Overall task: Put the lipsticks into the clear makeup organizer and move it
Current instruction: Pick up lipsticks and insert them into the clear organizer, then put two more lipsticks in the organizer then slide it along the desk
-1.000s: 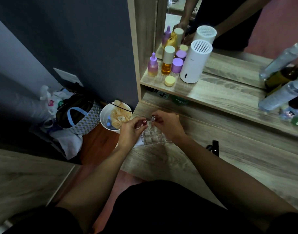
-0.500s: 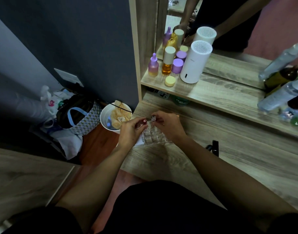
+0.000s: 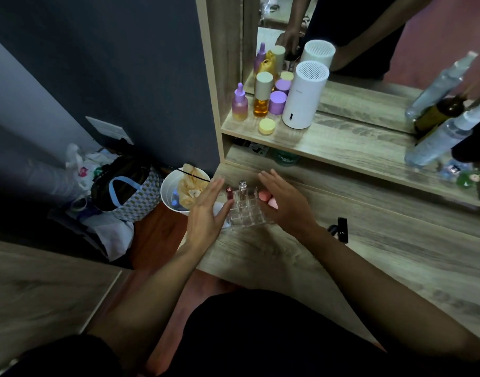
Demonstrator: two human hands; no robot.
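The clear makeup organizer [image 3: 245,213] stands on the wooden vanity top near its left end. Two lipsticks stand upright in its back slots: a red-capped one [image 3: 229,192] at the left and a clear, silver-topped one [image 3: 242,189] beside it. My left hand [image 3: 206,213] is flat and open just left of the organizer, its thumb close to the organizer's side. My right hand [image 3: 283,205] is open on the right side, fingers spread, partly covering two pink makeup sponges [image 3: 268,199].
A black object [image 3: 341,229] lies on the top to the right. The shelf above holds bottles, jars and a white cylinder [image 3: 304,96] before a mirror. Left of the vanity, on the floor, are a white bin [image 3: 176,194] and a bag [image 3: 130,191].
Both hands have let go of the lipstick tops and opened, moving apart to either side of the organizer. The two lipsticks now stand free in their slots.
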